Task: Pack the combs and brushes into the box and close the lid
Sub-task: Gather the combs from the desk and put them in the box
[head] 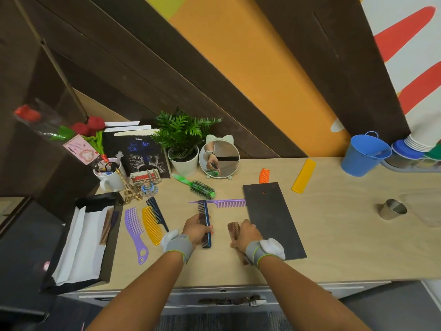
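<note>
Under the right hand (247,236), the brown comb's (234,229) handle is mostly hidden.

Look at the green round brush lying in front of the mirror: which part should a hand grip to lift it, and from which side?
Probably the smooth green handle, not the bristled barrel. The green round brush lies flat on the table, handle pointing back-left toward the plant pot. Come from above with the fingers across the handle's width; the spiky head offers no firm surface.
</note>
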